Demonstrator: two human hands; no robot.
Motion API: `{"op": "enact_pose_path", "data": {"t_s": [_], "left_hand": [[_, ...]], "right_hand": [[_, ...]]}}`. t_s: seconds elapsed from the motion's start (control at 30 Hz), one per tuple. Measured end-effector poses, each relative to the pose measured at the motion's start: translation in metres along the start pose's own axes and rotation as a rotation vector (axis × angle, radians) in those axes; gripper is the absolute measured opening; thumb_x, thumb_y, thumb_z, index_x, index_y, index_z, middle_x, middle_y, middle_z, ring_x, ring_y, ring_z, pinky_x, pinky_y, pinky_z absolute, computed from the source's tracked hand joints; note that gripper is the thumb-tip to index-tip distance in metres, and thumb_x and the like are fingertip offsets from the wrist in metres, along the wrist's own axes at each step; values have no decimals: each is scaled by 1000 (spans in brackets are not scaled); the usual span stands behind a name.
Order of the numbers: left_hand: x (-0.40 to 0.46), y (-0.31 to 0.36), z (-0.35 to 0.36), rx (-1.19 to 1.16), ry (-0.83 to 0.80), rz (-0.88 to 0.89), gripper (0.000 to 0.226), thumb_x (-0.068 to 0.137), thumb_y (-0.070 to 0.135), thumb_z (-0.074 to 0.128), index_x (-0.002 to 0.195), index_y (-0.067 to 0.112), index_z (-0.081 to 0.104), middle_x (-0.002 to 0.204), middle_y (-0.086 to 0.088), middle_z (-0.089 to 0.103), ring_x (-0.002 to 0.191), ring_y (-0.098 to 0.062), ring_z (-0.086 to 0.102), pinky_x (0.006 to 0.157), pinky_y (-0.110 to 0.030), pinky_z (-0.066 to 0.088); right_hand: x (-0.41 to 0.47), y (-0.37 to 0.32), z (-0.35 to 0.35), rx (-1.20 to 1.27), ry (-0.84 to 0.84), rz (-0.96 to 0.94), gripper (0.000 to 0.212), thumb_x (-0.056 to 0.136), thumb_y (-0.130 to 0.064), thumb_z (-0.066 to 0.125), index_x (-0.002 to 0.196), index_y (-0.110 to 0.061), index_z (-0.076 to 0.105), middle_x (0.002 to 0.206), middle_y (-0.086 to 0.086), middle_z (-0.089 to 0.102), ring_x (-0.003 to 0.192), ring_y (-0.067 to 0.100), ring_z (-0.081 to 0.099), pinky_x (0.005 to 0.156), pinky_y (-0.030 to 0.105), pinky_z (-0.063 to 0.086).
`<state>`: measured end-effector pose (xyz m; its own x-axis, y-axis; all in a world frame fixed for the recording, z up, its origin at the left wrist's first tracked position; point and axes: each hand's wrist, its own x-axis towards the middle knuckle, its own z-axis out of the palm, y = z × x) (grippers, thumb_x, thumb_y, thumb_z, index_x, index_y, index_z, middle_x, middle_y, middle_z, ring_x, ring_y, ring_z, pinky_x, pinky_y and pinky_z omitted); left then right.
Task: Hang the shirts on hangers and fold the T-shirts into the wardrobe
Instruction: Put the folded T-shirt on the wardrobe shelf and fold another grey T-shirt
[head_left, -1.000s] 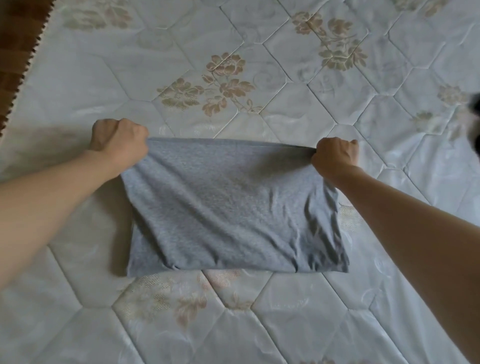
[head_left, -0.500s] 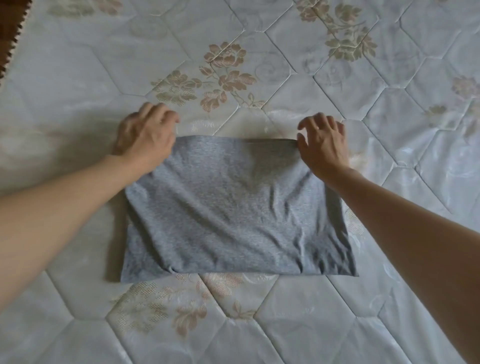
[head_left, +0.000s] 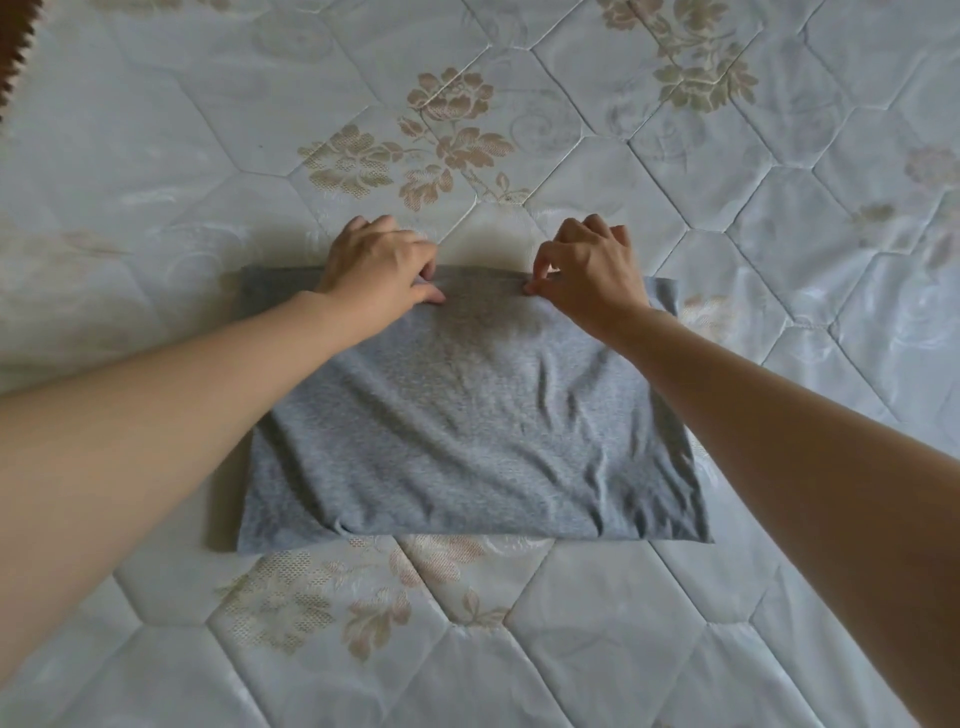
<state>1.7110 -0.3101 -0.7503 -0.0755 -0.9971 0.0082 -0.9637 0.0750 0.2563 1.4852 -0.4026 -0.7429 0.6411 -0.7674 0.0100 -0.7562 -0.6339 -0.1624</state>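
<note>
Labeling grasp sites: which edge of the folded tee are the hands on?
The far edge of the grey T-shirt: left hand and right hand pinch it mid-span.

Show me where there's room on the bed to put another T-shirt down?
Bare quilted mattress lies in front of the folded grey T-shirt, nearer the person, and to its right. Beyond the far edge is bare too. It's crowded along that edge, where the left hand and right hand pinch the fabric.
</note>
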Motion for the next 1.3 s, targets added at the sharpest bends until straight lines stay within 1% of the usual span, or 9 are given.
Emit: {"op": "enact_pose_path", "data": {"t_s": [0.2, 0.33, 0.43, 0.53, 0.67, 0.77, 0.93, 1.17, 1.3], "left_hand": [[3, -8, -4, -172, -59, -181, 25, 88, 40, 66, 81, 20, 53, 74, 0, 57, 77, -25, 54, 63, -29, 27], [4, -3, -5, -114, -64, -191, 25, 96, 40, 55, 88, 18, 48, 68, 8, 50, 69, -22, 48, 63, -29, 28], [7, -4, -2, -13, -80, -197, 29, 97, 43, 51, 94, 14, 49, 78, 4, 58, 71, -23, 49, 63, -30, 28], [9, -2, 6, 195, -98, -168, 39, 99, 43, 44, 106, 5, 51, 96, -14, 68, 85, -34, 61, 65, -34, 29], [5, 7, 12, 284, -86, -279, 40, 102, 37, 41, 115, 0, 50, 110, -22, 59, 105, -38, 52, 86, -45, 33], [-9, 21, 13, 227, 34, -249, 28, 103, 22, 40, 118, 1, 51, 118, -20, 52, 112, -38, 47, 98, -50, 30], [-68, 66, 18, 52, 254, -33, 38, 96, 8, 45, 132, -2, 51, 142, -19, 49, 136, -36, 40, 114, -54, 25], [-197, 99, 33, 43, 121, 86, 60, 100, 36, 36, 147, -1, 37, 157, -17, 29, 147, -29, 26, 117, -51, 25], [-235, 85, 47, 102, 99, 36, 70, 94, 44, 42, 147, -2, 35, 155, -21, 32, 144, -30, 30, 115, -51, 26]], "right_hand": [[0, -1, 3, -11, -49, 18, 25, 98, -37, 54, 100, -13, 62, 95, 2, 71, 101, 24, 53, 89, 36, 28], [1, -4, 0, -14, -48, 87, 23, 103, -30, 47, 101, -10, 57, 78, 4, 58, 99, 27, 53, 92, 36, 28], [2, -6, 3, -122, -97, 96, 28, 104, -35, 43, 104, -10, 55, 89, 8, 67, 105, 28, 52, 94, 39, 30], [0, -7, 7, -211, -111, 144, 36, 103, -42, 41, 105, -9, 55, 98, 11, 71, 110, 29, 49, 94, 41, 29], [-7, -8, 6, -305, -105, 257, 52, 98, -54, 41, 117, -8, 54, 113, 14, 64, 119, 30, 45, 102, 44, 27], [-22, -19, 6, -245, -27, 195, 49, 101, -45, 42, 130, -7, 49, 134, 16, 49, 131, 33, 40, 113, 49, 23], [-93, -65, 16, -14, 219, -29, 36, 94, -21, 51, 122, -3, 62, 133, 21, 57, 127, 37, 51, 110, 53, 36], [-213, -114, 34, 66, 35, -155, 62, 93, -38, 49, 147, -6, 43, 153, 21, 37, 143, 32, 35, 115, 52, 29], [-236, -120, 40, 33, -51, -117, 71, 87, -36, 49, 149, -3, 36, 155, 22, 32, 145, 33, 32, 114, 51, 28]]}}
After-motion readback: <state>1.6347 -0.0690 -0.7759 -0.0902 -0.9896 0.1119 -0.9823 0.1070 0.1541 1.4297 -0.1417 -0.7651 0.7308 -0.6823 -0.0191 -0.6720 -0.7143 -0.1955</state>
